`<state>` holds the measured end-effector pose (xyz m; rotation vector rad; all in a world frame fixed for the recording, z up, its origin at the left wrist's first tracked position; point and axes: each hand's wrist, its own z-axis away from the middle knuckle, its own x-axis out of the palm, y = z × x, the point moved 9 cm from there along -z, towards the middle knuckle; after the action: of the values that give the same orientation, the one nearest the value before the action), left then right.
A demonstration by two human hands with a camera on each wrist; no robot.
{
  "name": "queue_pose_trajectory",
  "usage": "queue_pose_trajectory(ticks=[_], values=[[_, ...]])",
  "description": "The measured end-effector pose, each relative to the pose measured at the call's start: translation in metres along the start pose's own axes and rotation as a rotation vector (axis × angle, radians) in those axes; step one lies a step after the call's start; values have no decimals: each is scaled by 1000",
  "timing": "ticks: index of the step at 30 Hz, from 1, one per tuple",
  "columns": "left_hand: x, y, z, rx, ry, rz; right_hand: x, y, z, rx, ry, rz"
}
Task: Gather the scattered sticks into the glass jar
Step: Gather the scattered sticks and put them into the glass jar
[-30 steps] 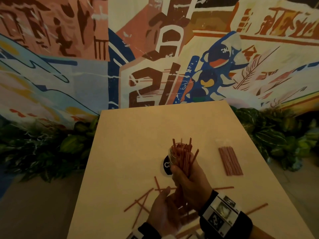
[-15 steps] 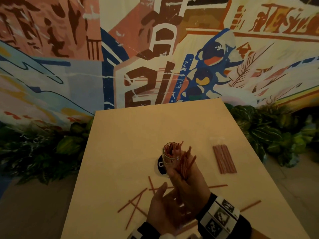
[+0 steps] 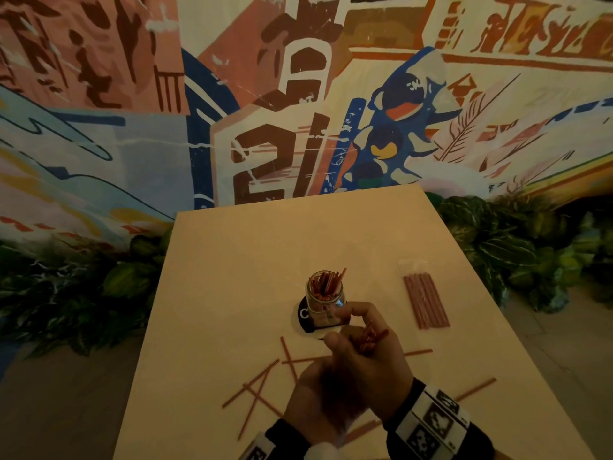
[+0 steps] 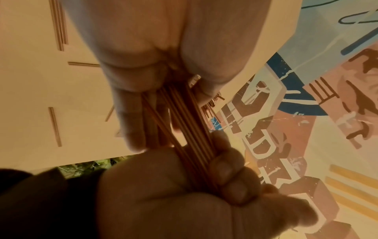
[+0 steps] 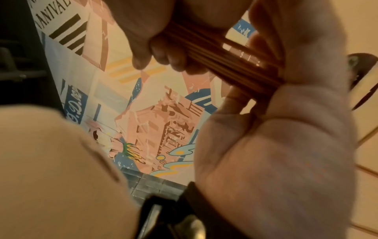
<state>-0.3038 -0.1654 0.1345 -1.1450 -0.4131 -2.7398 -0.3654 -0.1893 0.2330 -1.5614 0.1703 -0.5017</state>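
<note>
A small glass jar (image 3: 325,295) holding several red sticks stands on a black coaster (image 3: 303,315) mid-table. Just in front of it my right hand (image 3: 361,356) grips a bundle of red sticks (image 3: 369,340), tips pointing toward the jar. My left hand (image 3: 315,403) sits under it, fingers curled round the bundle's lower end. In the left wrist view the left hand (image 4: 184,194) and right hand (image 4: 163,48) both clasp the sticks (image 4: 190,129). The right wrist view shows the bundle (image 5: 225,64) between the right palm (image 5: 276,145) and the left hand's fingers (image 5: 159,53). Loose sticks (image 3: 252,390) lie around my hands.
A clear packet of red sticks (image 3: 426,300) lies to the right of the jar. The tan table (image 3: 265,247) backs onto a painted mural wall. Leafy plants (image 3: 497,247) line both sides below the table edges.
My right hand has drawn the bundle back from the jar mouth and lowered it, leaving sticks in the jar. The left hand, earlier open underneath, now grips the bundle's lower end.
</note>
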Motion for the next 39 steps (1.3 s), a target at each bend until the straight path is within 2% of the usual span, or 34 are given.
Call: queue_pose_trajectory(ticks=[4,7,10,13,18,25,27,30,32,34,35,37,38,39], values=[[-3,-6,4,-59,7,-61,-1,-5,-4,-28,40,-23],[2,0,4,1,-49,34,4,-6,-2,-50,-10,174],[6,7,4,60,-75,34,4,0,-1,-12,-29,144],[0,14,7,95,-36,-10,4,4,-2,29,-23,98],[-17,10,4,27,82,31,4,7,-1,51,15,127],[-12,23,8,97,29,110,7,2,-4,-13,-4,152],[-10,23,8,104,8,77,10,5,-5,14,-30,133],[-21,23,5,105,74,-4,10,9,-8,71,-36,88],[-44,26,1,52,164,-188,2,5,-18,79,14,108],[-81,42,-2,64,328,-524,-12,-5,-38,58,106,116],[-104,60,-2,126,451,-777,-21,-11,-53,36,167,120],[-136,104,5,283,731,-1454,-34,-23,-89,-20,266,108],[-145,116,7,306,812,-1714,-37,-28,-107,-49,288,94],[-155,123,7,291,849,-1878,-39,-30,-123,-70,297,93]])
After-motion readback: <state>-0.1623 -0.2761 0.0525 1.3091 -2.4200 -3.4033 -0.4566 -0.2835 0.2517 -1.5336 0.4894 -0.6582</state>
